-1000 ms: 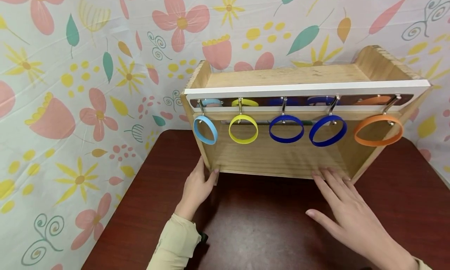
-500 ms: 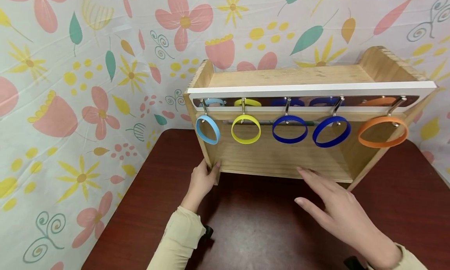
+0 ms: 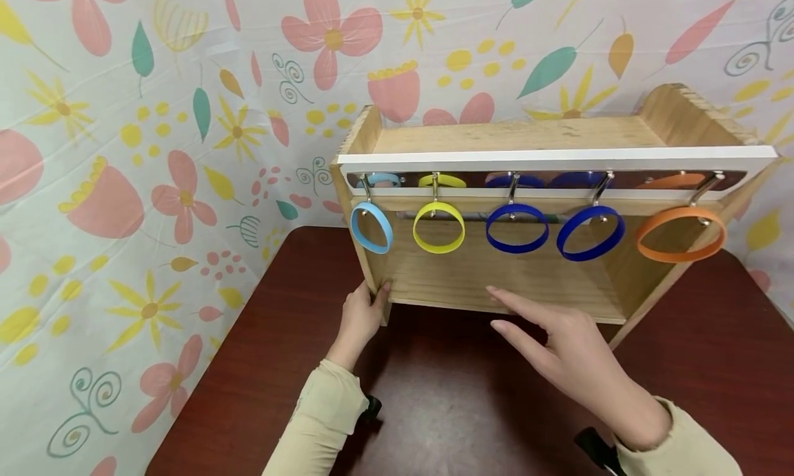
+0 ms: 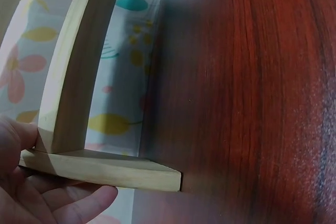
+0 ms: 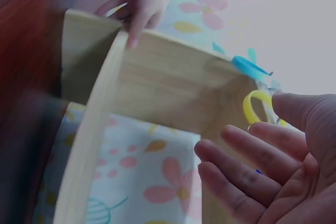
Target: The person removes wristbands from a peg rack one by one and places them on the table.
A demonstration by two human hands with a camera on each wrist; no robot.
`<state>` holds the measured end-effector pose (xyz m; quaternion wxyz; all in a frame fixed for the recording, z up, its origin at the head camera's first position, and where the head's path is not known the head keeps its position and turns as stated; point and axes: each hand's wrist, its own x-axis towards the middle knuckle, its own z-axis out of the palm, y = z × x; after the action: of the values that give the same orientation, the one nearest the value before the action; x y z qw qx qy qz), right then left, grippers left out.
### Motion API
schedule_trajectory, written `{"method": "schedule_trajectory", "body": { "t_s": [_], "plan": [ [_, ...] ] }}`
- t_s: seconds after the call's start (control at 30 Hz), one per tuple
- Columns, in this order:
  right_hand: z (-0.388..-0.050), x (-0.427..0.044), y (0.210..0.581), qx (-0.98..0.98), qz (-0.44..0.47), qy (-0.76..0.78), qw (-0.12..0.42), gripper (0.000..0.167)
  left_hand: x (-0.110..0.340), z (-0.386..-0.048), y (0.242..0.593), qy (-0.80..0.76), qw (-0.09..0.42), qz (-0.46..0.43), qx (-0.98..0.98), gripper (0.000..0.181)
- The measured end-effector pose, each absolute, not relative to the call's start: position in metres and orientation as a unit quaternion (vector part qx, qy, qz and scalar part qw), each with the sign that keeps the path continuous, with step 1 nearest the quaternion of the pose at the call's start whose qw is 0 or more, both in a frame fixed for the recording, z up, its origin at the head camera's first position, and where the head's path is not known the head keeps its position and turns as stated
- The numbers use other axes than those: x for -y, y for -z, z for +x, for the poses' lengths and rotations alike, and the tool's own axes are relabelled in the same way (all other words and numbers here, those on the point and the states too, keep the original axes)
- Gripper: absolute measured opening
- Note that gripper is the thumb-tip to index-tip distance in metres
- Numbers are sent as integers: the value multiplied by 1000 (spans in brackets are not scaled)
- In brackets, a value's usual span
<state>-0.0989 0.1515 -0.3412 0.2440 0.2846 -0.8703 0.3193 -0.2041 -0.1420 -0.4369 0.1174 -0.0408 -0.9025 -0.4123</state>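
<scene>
Left hand [image 3: 361,317] clamped on the rack [image 3: 471,273], right hand [image 3: 567,345] loose in front

The rack is across the table [image 3: 446,393] from the person, standing just before the flowered cloth [image 3: 236,69]; its long axis runs left to right, crosswise to the person, and its hollow front, with the white rail [image 3: 558,158] along the top, points toward them.

Five hooks line the rail, each with a ring hanging from it; going from the left I see the pale blue ring [image 3: 389,236], the yellow ring [image 3: 437,249], two dark blue rings, one near the middle [image 3: 515,249] and one beside it [image 3: 583,257], and at the far right the orange ring [image 3: 673,257]; all of them hang well above both hands.

The left hand grips the rack's lower left corner; its thumb lies on the inner side, its fingers on the outer, with the upright side board pinched between them; the wrist view shows the fingers tucked along that board's outer face.

The right hand is before the lower board, right of the middle; thumb and forefinger stand apart, a plain gap between them, the fingers reaching out with a slight bend; from here I can't tell whether a fingertip touches the board's front edge; pale sleeves cover both forearms.
</scene>
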Motion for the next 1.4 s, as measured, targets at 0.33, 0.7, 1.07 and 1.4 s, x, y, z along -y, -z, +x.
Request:
{"method": "schedule_trajectory", "body": {
  "t_s": [0.33,0.7,1.07,1.4],
  "plan": [
    [-113,-125,325,848,303,-369,231,44,143,-205,437,414,101,-41,904,28],
    [-128,-95,309,830,286,-442,182,32,145,-206,437,418,86,-44,903,29],
    [-138,-62,296,825,284,-457,174,36,144,-205,437,414,102,-45,903,27],
    [-145,-41,292,829,278,-449,184,43,146,-205,437,418,105,-49,901,26]
  ]
}}
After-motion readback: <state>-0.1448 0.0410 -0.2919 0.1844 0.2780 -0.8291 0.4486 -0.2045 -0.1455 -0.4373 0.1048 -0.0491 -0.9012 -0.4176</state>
